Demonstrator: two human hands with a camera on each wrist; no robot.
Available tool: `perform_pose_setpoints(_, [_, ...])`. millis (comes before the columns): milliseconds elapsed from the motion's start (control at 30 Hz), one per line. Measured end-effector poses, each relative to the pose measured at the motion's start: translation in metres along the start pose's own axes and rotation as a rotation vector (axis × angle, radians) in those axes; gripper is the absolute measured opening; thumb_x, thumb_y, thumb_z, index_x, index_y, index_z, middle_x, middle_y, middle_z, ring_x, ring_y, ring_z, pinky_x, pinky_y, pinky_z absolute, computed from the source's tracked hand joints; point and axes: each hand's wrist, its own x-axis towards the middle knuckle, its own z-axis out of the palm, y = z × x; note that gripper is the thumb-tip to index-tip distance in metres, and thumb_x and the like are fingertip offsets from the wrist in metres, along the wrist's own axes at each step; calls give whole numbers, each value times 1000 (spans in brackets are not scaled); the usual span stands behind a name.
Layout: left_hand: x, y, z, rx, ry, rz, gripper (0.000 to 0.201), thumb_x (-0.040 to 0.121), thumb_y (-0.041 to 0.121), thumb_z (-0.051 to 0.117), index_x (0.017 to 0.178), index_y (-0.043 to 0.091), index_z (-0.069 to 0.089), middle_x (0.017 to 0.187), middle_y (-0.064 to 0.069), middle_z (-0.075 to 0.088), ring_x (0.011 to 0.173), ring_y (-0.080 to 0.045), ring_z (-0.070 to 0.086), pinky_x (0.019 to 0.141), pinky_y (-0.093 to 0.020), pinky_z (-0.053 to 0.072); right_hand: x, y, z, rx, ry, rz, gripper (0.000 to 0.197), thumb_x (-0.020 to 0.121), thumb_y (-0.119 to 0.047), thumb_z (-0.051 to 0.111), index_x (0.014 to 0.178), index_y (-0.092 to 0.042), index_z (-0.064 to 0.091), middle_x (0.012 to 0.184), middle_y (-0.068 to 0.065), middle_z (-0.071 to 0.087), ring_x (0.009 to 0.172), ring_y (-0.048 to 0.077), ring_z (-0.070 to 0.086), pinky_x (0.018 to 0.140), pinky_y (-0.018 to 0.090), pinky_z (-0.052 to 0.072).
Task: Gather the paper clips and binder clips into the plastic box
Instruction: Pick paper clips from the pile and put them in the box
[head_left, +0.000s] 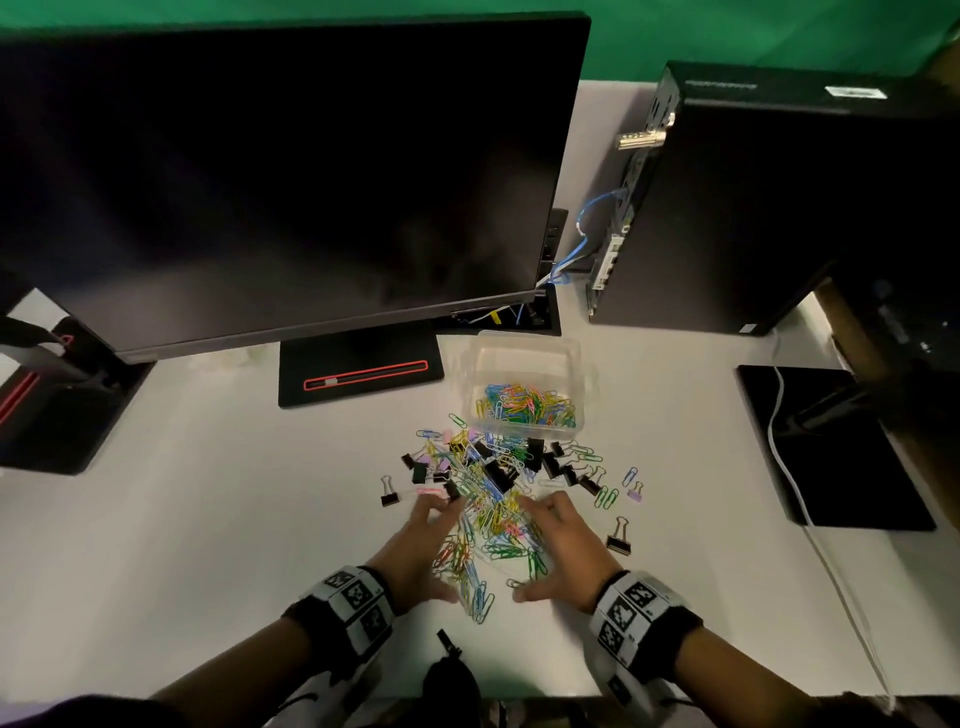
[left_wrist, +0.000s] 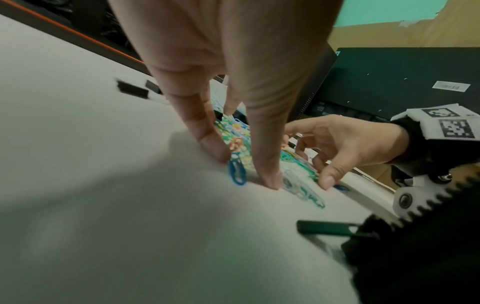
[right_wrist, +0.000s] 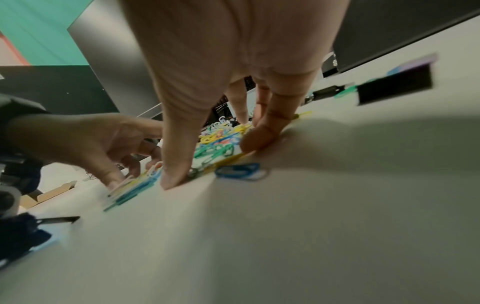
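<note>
A clear plastic box (head_left: 563, 364) stands behind the pile, with coloured paper clips (head_left: 524, 405) lying inside. A spread of loose paper clips (head_left: 485, 512) and black binder clips (head_left: 501, 475) covers the white table in front of it. My left hand (head_left: 423, 545) and right hand (head_left: 556, 548) flank the near part of the pile, fingertips down on the table, enclosing a heap of clips between them. In the left wrist view the left fingers (left_wrist: 210, 148) press beside a blue clip (left_wrist: 237, 172). The right fingers (right_wrist: 257, 139) rest on clips (right_wrist: 215, 148). Neither hand holds anything.
Stray binder clips lie right (head_left: 619, 538) and left (head_left: 389, 494) of the hands. A dark monitor (head_left: 291, 182) on its base (head_left: 358, 371) fills the back; a black computer tower (head_left: 769, 208) stands right, with a black pad (head_left: 852, 467) and white cable (head_left: 777, 441).
</note>
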Motion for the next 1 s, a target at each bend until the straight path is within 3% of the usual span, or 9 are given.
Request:
perform_pose_setpoints(100, [16, 12, 5, -43, 34, 27, 106, 66, 28, 81, 147, 17, 13, 139, -7, 20, 127, -20, 36, 103, -19, 29, 13, -10, 3, 15, 35, -30, 103, 55, -36, 85, 140, -20, 28, 110, -1, 30, 108, 17, 40, 92, 17, 34])
perform_pose_setpoints(200, [26, 17, 5, -72, 72, 49, 96, 64, 26, 81, 142, 14, 26, 131, -8, 28, 119, -20, 41, 96, -19, 34, 21, -15, 0, 51, 53, -23, 86, 56, -26, 84, 130, -18, 40, 106, -1, 31, 104, 19, 44, 90, 25, 40])
perform_pose_setpoints(333, [30, 15, 8, -8, 99, 99, 61, 76, 29, 71, 128, 15, 43, 118, -8, 36, 104, -21, 49, 83, -21, 37, 20, -11, 0, 29, 51, -35, 47, 68, -21, 75, 109, -17, 53, 102, -1, 36, 96, 20, 46, 80, 26, 40])
perform_pose_setpoints(467, [34, 16, 9, 54, 102, 98, 35, 88, 26, 58, 120, 14, 49, 107, -7, 43, 95, -24, 52, 73, -23, 34, 19, -9, -1, 67, 87, -49, 25, 72, -14, 69, 96, -15, 61, 96, 2, 48, 87, 19, 51, 76, 27, 42])
perform_pose_setpoints(567, [37, 15, 2, 12, 108, 69, 25, 92, 24, 51, 114, 12, 53, 106, -9, 53, 89, -23, 56, 74, -28, 41, 20, -5, -8, 147, 136, -25, 21, 74, -8, 68, 94, -16, 67, 92, 1, 62, 82, 12, 54, 76, 22, 42])
perform_pose_setpoints(700, [40, 8, -7, -216, 105, 4, 18, 93, 18, 50, 107, 9, 57, 94, -7, 60, 54, -10, 59, 53, -21, 48, 18, 7, -19, 261, 154, 66, 26, 77, -10, 69, 101, -19, 68, 100, -2, 69, 85, 9, 61, 81, 15, 45])
perform_pose_setpoints(833, [45, 10, -20, -303, 84, -32, 21, 93, 21, 51, 108, 8, 57, 84, 2, 55, 59, -5, 57, 64, -28, 56, 16, 17, -29, 329, 159, 100, 33, 73, 0, 69, 83, -31, 65, 97, -3, 69, 88, 11, 64, 84, 27, 53])
perform_pose_setpoints(933, [53, 20, -36, -349, 88, -2, 21, 94, 21, 49, 108, 7, 56, 82, 6, 54, 60, -4, 57, 56, -16, 53, 14, 22, -33, 332, 185, 127, 35, 70, 0, 72, 71, -33, 60, 78, -13, 65, 71, -7, 59, 69, 9, 47])
perform_pose_setpoints(1000, [62, 28, -46, -385, 110, 12, 20, 95, 19, 47, 109, 7, 56, 75, 7, 55, 56, -3, 55, 52, -13, 51, 13, 24, -35, 350, 193, 137, 36, 70, 2, 71, 68, -33, 60, 67, -14, 62, 58, -11, 56, 62, 9, 46])
